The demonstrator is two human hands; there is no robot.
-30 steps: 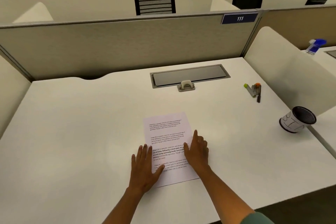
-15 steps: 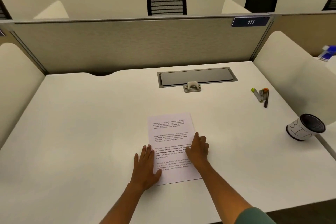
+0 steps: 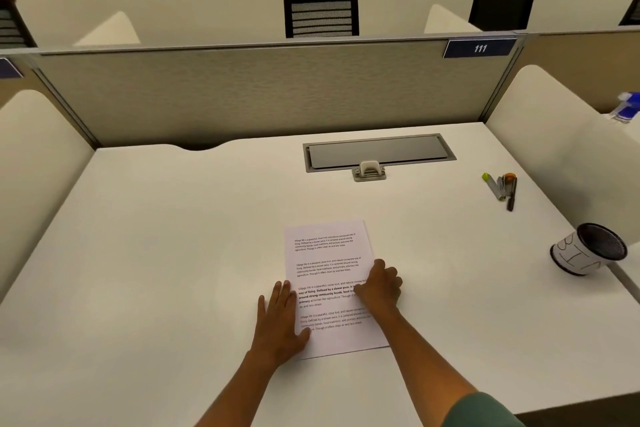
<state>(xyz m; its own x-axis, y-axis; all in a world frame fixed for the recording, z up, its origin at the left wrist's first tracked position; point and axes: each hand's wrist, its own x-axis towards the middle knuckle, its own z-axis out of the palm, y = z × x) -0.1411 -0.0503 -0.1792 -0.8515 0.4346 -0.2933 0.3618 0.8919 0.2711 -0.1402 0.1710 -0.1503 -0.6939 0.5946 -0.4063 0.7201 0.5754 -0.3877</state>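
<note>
White sheet (image 3: pixel 329 274): left grip (image 3: pixel 278 315) laid flat on left edge; right grip (image 3: pixel 379 286) curled, empty, on right edge.

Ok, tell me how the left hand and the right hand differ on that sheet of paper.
The left hand lies flat with straight fingers; the right hand has its fingers curled. The left hand rests on the left edge of the paper, partly on the table; the right hand sits on the right edge, farther up. Both touch the paper.
</note>
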